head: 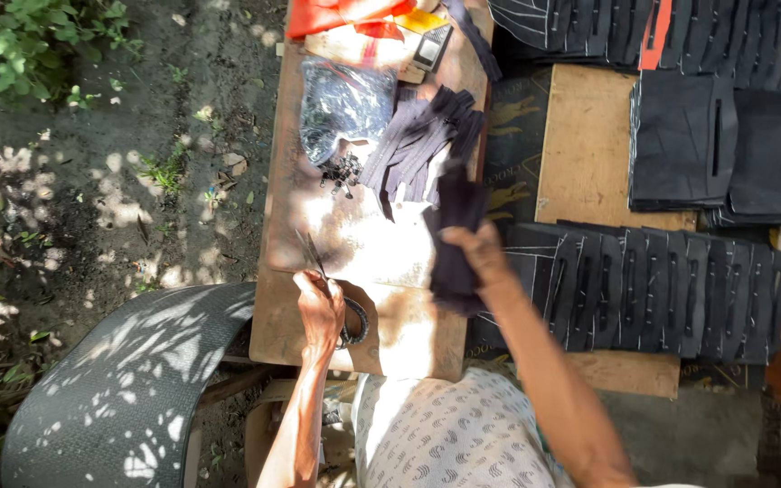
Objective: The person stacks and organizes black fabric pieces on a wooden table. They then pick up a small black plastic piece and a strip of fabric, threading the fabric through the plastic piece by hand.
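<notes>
Scissors [311, 254] sit closed in the left hand [320, 307], which grips their handles just above the wooden counter [300, 334]. Beside it, the right hand [474, 251] is clenched around a dark cloth piece [456, 237], lifted clear of the counter. A clean cut likely needs the cloth held taut and brought squarely to the blades. Beyond the hands lie loose dark strips [422, 140], small metal clips [341, 172] and a plastic bag [345, 104].

The tabletop [318, 330] is brown wood, sun-dappled. Dark navy fabric pieces [456, 237], some with pale chalk-like stripes [644, 291], lie right. Far off sit orange cloth [327, 15] and a yellow scrap [419, 20]. The near garment [449, 434] is cream, small dark motifs.
</notes>
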